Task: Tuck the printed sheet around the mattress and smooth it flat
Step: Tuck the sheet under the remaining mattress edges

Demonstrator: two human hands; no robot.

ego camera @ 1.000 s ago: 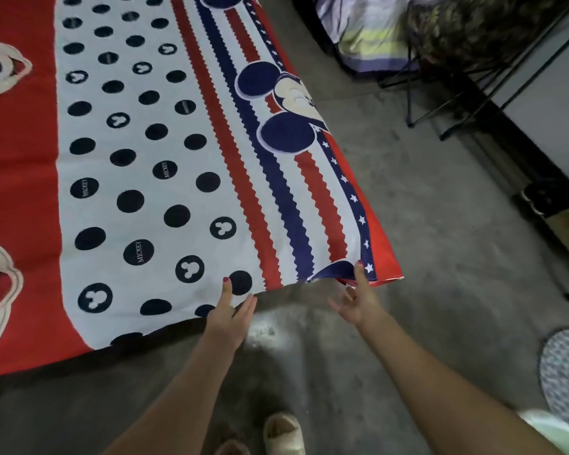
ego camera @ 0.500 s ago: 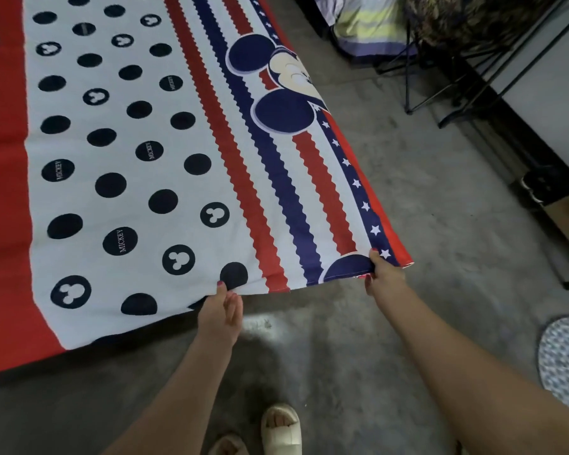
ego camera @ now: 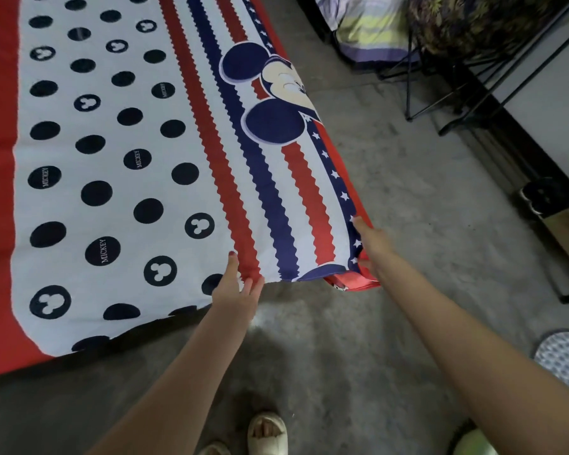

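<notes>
The printed sheet (ego camera: 151, 152), red, white and navy with dots, zigzag stripes and a cartoon mouse head, covers the mattress on the floor. Its near right corner is lifted off the concrete. My left hand (ego camera: 235, 290) holds the near edge at the red zigzag stripe, thumb on top, fingers under the fabric. My right hand (ego camera: 370, 246) grips the right side of that corner along the starred navy band, fingers tucked beneath. A red fold of sheet (ego camera: 349, 284) hangs under the corner. The mattress itself is hidden by the sheet.
Grey concrete floor (ego camera: 391, 198) lies to the right and near me. Black metal rack legs (ego camera: 411, 87) and a folded striped blanket (ego camera: 365, 31) stand at the upper right, against a wall. A patterned round mat (ego camera: 565, 359) is at the right edge; my sandalled foot (ego camera: 266, 433) is below.
My right hand slid from the near tip of the corner up along the right side and lifted it higher. The left hand took hold of the near edge further right, at the stripes.
</notes>
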